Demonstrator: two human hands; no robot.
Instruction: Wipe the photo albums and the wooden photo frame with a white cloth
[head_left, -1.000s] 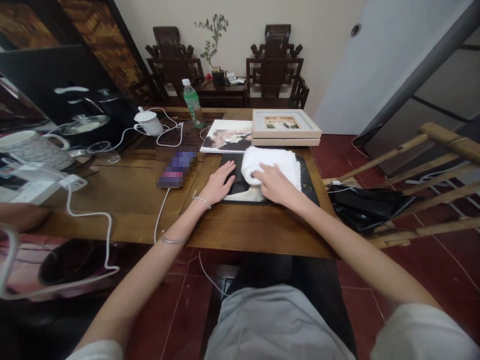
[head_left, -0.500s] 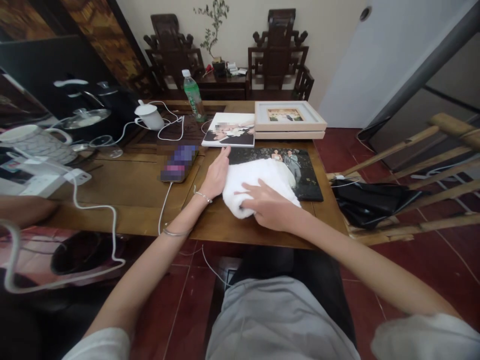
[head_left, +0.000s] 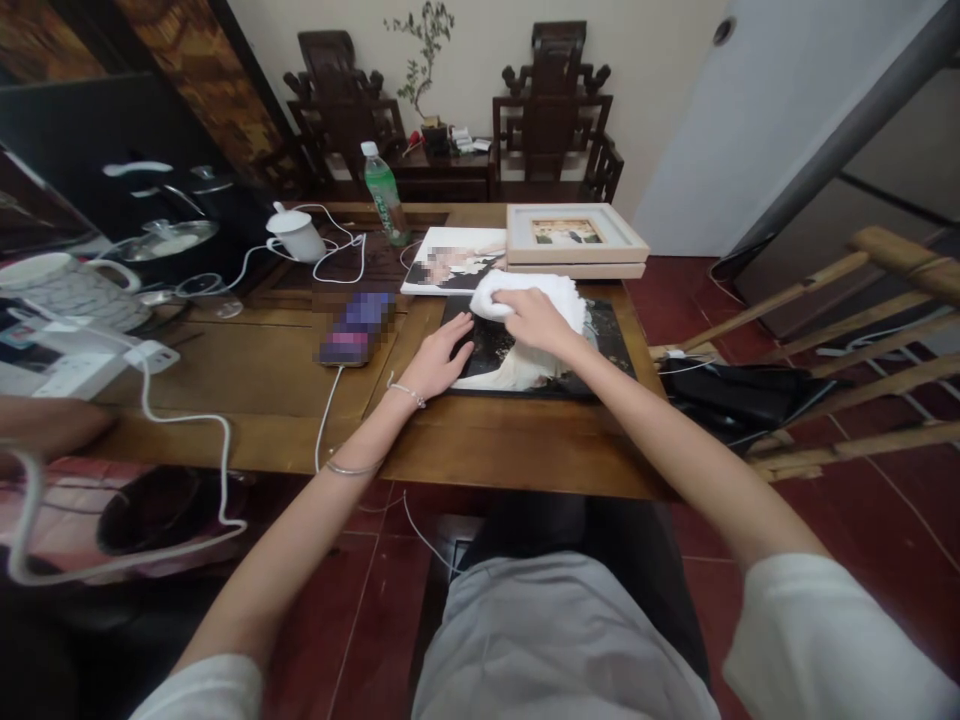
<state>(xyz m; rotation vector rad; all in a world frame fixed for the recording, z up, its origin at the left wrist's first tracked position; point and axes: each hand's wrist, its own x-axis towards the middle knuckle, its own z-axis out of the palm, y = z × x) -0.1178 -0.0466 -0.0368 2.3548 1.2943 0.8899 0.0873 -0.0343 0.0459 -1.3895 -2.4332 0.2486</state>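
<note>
Photo panel [head_left: 611,345], dark and glossy, lies flat near the front edge of a wooden table [head_left: 465,440], just before a stacked white picture frame [head_left: 574,238]. A white cloth [head_left: 551,292], soft and light, sits on the panel's far end, bunched under the person's gripping right hand [head_left: 534,315]. The left hand [head_left: 442,360] rests flat and unclenched on the panel's left edge. The panel looks stiff, slick and easily scratched, best held by its edges.

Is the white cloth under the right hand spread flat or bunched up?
Bunched up: the white cloth forms a thick wad under the right hand.
</note>
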